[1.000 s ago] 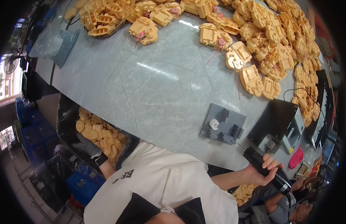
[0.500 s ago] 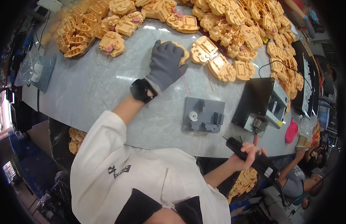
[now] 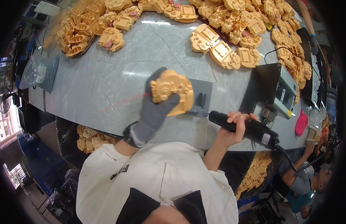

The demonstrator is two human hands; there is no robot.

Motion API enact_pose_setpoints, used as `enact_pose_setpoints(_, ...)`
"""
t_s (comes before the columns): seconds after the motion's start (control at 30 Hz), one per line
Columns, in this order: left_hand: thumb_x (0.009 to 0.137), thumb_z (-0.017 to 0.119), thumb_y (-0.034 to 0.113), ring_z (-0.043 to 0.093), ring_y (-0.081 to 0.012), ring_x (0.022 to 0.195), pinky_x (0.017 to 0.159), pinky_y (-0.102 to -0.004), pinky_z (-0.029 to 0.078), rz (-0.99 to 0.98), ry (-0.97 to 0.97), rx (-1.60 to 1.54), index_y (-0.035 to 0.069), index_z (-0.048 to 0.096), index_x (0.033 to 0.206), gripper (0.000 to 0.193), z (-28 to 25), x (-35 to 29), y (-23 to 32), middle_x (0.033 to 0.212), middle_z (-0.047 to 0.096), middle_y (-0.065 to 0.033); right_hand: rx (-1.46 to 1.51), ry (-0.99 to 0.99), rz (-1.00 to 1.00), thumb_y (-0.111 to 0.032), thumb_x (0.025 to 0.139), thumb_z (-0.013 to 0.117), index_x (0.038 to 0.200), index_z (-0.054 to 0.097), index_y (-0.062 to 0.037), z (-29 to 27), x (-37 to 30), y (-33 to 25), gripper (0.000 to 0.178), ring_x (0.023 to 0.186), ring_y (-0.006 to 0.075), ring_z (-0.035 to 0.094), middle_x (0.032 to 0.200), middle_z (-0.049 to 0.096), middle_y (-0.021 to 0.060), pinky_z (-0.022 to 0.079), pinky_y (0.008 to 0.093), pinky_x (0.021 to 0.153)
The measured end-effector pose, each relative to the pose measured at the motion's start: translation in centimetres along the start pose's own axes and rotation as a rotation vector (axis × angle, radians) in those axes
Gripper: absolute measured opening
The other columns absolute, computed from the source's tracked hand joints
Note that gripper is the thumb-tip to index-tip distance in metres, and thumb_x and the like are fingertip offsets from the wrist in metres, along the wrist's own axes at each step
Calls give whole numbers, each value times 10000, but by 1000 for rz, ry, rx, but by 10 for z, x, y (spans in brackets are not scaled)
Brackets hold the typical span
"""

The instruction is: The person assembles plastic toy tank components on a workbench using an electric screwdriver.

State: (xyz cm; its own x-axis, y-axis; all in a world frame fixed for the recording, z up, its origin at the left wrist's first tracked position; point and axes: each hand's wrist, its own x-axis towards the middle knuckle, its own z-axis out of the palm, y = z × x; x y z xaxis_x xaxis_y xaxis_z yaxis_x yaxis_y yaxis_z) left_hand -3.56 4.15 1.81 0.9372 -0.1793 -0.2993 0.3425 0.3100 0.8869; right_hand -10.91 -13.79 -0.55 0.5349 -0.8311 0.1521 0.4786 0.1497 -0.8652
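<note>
In a grey glove, my left hand [image 3: 154, 108] grips a yellow-orange moulded plastic housing [image 3: 173, 89], thumb across its front. A thin red wire trails off its left side. Directly behind the housing, partly covered by it, lies a grey fixture block [image 3: 203, 93] with raised posts; I cannot tell whether the two touch. My bare right hand [image 3: 236, 128] is wrapped around a black electric screwdriver [image 3: 251, 131], its thin bit pointing left, close to the fixture's lower right corner. A cable runs from the screwdriver's rear end.
Heaps of similar housings [image 3: 232, 22] line the table's far side, with another pile [image 3: 74, 33] at far left. Right of the fixture stands a black and grey boxy device [image 3: 270, 89]. A pink cloth [image 3: 301, 123] lies beyond it. Co-workers [image 3: 311, 175] sit at far right.
My left hand has brought the housing from the table's far side back toward me, over the fixture. My right hand has raised the screwdriver closer to the fixture.
</note>
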Motion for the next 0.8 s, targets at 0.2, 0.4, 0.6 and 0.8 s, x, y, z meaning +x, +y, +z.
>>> enact_pose_setpoints(0.2,731,643,51,251,-330,1315,1051,-480,237,449,-109,752,29,281,1332,702,-31,-45,-11,1345,325,-224,-56,0,2,-43,735,508,1104,423,-44,-9,6,-6,379,517,140,470,633,448,26,424,316,601)
enact_pose_setpoints(0.4,636,659,105,322,-347,1270,1044,-578,199,1060,-594,1276,158,421,1272,682,-4,17,37,1346,358,-164,-39,26,23,-36,728,514,1105,428,-50,-4,3,-4,387,520,142,473,642,466,28,423,321,593)
enact_pose_setpoints(0.6,557,713,195,539,-273,1016,1053,-561,240,948,-1142,1617,217,481,1207,691,11,68,9,987,554,-56,-39,-45,30,-26,727,513,1105,430,-49,-7,1,-9,388,529,144,477,651,479,34,416,321,589)
enact_pose_setpoints(0.8,520,765,366,552,-258,835,976,-477,359,697,-1035,1494,196,475,1207,764,9,54,25,872,536,-74,-146,18,78,-14,720,513,1101,432,-46,-6,0,-8,390,527,145,471,648,479,36,415,317,595)
